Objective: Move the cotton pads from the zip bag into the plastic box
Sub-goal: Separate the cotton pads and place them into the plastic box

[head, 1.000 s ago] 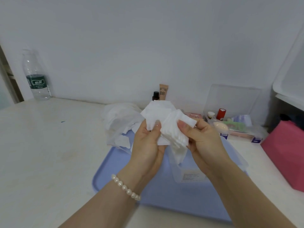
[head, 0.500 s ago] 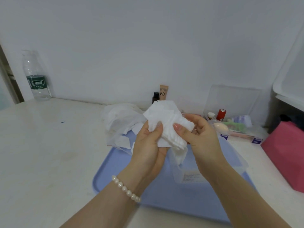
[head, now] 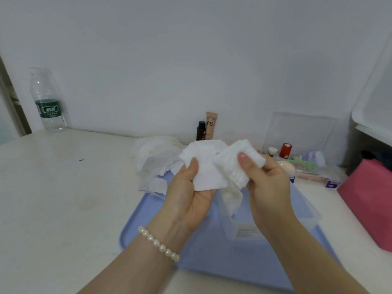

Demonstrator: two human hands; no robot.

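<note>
A water bottle [head: 47, 100] stands far left on the bench [head: 63, 187]. A blue tray [head: 233, 262] lies near. A pink bag [head: 369, 198] sits right.

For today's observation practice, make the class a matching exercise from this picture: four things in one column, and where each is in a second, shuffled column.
Things:
1. water bottle
2. pearl bracelet
3. cotton pads
4. plastic box

Places:
A. on the blue tray
B. far left, by the wall
C. held in both hands
D. round the left wrist

Pairs: 1-B, 2-D, 3-C, 4-A
</note>
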